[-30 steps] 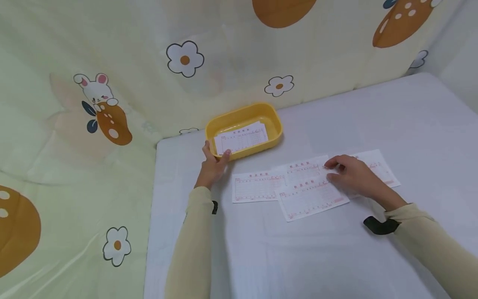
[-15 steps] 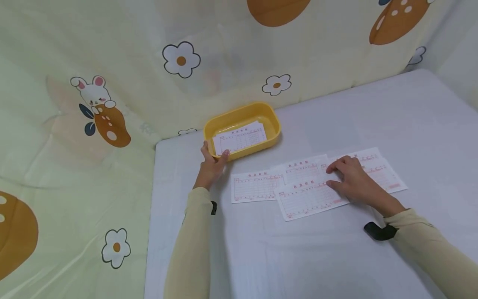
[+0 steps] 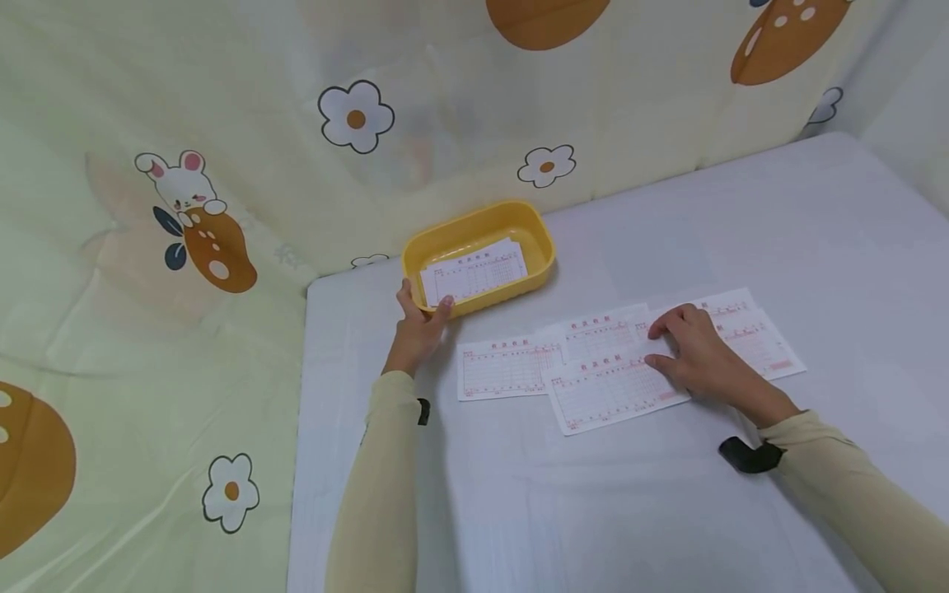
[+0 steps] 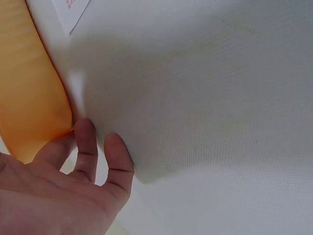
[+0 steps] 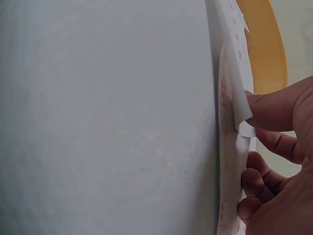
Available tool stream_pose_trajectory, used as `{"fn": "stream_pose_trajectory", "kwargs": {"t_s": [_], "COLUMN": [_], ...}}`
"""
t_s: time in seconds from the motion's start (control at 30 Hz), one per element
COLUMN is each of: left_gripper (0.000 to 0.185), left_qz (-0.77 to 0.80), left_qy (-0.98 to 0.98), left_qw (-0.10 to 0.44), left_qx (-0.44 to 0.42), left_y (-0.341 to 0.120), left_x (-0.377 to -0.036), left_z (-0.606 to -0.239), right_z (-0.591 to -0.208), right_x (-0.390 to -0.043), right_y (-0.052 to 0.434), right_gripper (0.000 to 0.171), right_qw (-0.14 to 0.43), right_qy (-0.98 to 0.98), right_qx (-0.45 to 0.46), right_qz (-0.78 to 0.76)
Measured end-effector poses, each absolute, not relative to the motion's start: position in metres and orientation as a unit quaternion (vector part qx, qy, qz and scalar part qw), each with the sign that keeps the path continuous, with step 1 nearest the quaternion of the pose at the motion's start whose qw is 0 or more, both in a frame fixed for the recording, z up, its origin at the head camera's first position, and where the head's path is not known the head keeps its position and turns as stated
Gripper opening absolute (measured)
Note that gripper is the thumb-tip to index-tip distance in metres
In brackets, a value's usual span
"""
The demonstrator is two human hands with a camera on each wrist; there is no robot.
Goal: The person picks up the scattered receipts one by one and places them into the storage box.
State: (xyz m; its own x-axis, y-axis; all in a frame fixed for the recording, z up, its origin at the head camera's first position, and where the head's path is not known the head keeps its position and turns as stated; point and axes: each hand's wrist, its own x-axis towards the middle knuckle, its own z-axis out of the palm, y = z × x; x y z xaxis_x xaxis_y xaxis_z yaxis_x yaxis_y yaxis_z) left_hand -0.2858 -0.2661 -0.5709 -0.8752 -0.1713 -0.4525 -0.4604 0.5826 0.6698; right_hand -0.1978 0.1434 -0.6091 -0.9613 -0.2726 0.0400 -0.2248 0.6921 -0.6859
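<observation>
A yellow tray (image 3: 544, 247) with printed paper slips (image 3: 474, 273) in it stands at the table's far left. My left hand (image 3: 421, 311) grips its near left corner, thumb on the side and finger on the front rim. The left wrist view has the left hand (image 4: 83, 166) with its fingers against the tray's outer wall (image 4: 29, 88). Several more slips (image 3: 600, 395) lie overlapped in a row on the white table. My right hand (image 3: 656, 346) lies on them with curled fingers. In the right wrist view one slip's edge (image 5: 239, 115) is lifted against a fingertip of my right hand (image 5: 279, 161).
The white table (image 3: 667, 511) butts against a yellow-green cloth backdrop (image 3: 148, 329) printed with flowers and rabbits at the left and rear. The leftmost slip (image 3: 507, 368) lies just in front of the tray. A black strap (image 3: 745, 455) sits on my right wrist.
The right hand has shifted slightly on the slips, and the rightmost slips show a little more. The left hand has kept its hold on the tray corner.
</observation>
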Motion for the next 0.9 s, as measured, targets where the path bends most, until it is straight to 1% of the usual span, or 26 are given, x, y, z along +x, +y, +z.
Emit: {"fn": "stream_pose_trajectory", "kwargs": {"t_s": [0.2, 0.6, 0.73, 0.9], "left_gripper": [0.105, 0.106, 0.106, 0.106], "left_qz": [0.412, 0.409, 0.410, 0.412], "left_qy": [0.875, 0.875, 0.873, 0.871], "left_qw": [0.172, 0.179, 0.180, 0.181], "left_qx": [-0.184, -0.189, -0.194, -0.196], "left_y": [-0.265, -0.265, -0.264, -0.264], "left_x": [-0.286, -0.286, -0.287, -0.287], "left_z": [-0.570, -0.570, -0.569, -0.569], "right_z": [-0.611, -0.611, -0.607, -0.601], "right_x": [-0.198, -0.197, -0.196, -0.196], "right_y": [0.144, 0.147, 0.148, 0.152], "right_gripper": [0.026, 0.006, 0.004, 0.009], "right_qw": [0.026, -0.023, -0.036, -0.021], "right_qy": [0.918, 0.917, 0.916, 0.917], "right_qx": [-0.137, -0.164, -0.157, -0.136], "right_qz": [-0.371, -0.362, -0.366, -0.375]}}
